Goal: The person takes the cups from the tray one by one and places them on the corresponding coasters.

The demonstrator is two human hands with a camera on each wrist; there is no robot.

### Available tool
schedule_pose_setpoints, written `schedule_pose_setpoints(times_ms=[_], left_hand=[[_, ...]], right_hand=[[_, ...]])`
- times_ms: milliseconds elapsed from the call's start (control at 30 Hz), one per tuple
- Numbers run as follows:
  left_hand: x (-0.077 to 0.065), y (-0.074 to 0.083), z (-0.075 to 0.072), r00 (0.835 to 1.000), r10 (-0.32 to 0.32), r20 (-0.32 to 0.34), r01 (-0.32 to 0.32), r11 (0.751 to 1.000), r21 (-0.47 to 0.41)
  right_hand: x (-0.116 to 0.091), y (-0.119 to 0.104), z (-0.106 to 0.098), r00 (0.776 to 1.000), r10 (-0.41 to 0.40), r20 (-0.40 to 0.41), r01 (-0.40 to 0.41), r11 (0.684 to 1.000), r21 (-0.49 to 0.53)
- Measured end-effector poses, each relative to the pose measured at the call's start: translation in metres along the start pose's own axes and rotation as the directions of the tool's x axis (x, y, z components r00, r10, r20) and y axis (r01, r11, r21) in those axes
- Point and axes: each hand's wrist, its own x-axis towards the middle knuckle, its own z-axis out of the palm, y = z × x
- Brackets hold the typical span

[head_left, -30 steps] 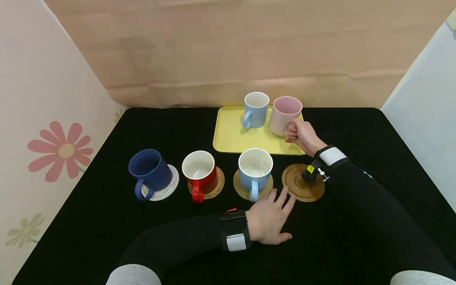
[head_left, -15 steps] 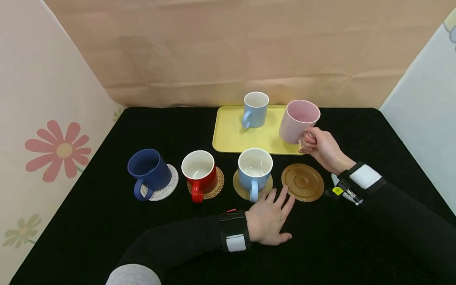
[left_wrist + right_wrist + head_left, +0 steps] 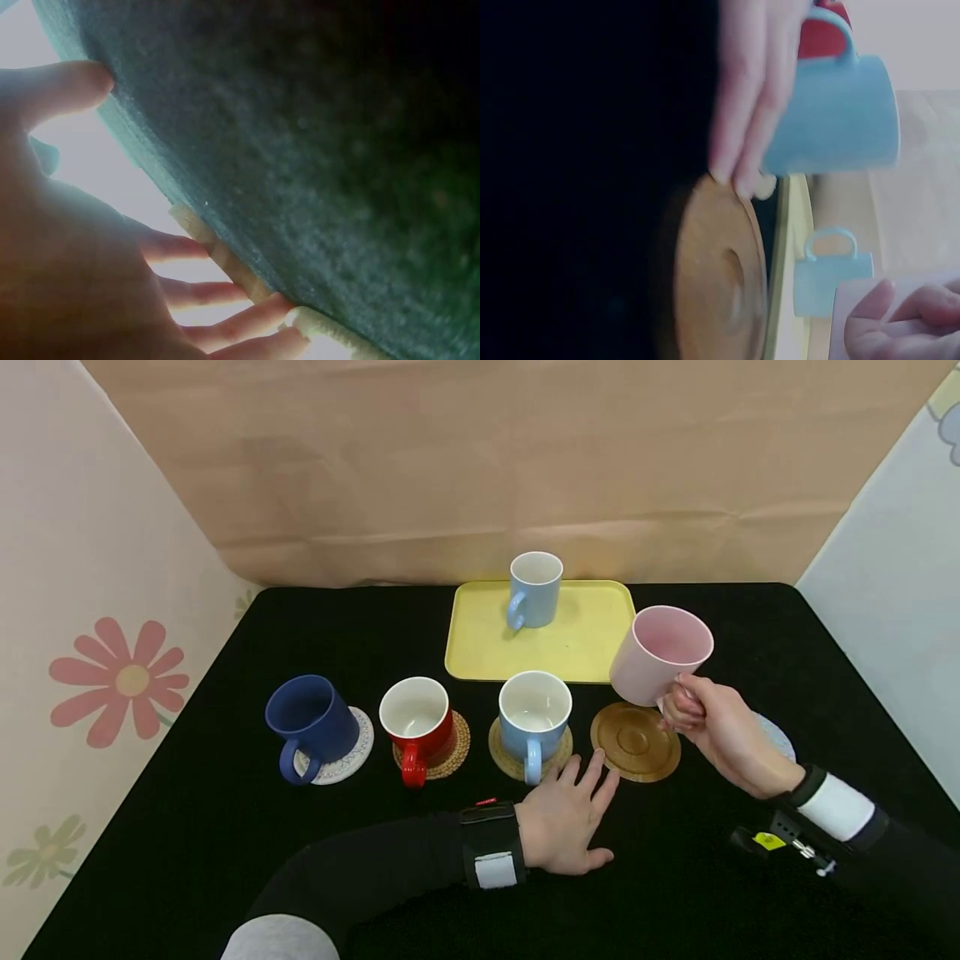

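Observation:
My right hand [image 3: 723, 731] grips a pink mug [image 3: 648, 664] by its handle. The mug is tilted a little and appears raised, near the back edge of a round brown wooden coaster [image 3: 636, 747]; the fingers hide most of the handle. My left hand [image 3: 564, 827] lies on the black table with its fingers spread, the fingertips between that coaster and a light blue mug [image 3: 528, 718]. In the left wrist view the left hand's straight fingers [image 3: 240, 326] reach to the edge of a coaster. The right wrist view shows the wooden coaster [image 3: 712, 270] bare.
A yellow tray [image 3: 480, 647] at the back holds a second light blue mug [image 3: 538, 602]. Leftward stand a red mug [image 3: 431, 747] and a dark blue mug [image 3: 330, 727], each on a coaster. A pale coaster [image 3: 778, 737] is partly hidden behind my right wrist.
The right hand has lifted the pink mug off the yellow tray and carried it toward me and to the right. My left hand has stayed in place.

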Motion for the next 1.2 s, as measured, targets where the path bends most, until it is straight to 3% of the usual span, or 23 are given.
schedule_pose_setpoints(times_ms=[833,1200], left_hand=[[0.0,0.0,0.001,1.0,0.012,-0.028,-0.011,0.999,0.032],[-0.001,0.001,0.0,1.0,0.006,-0.024,-0.005,0.999,0.048]], right_hand=[[-0.04,0.024,0.017,0.999,-0.016,0.049,0.014,0.999,0.033],[-0.047,0.03,0.022,0.998,0.048,0.037,-0.048,0.999,-0.001]])
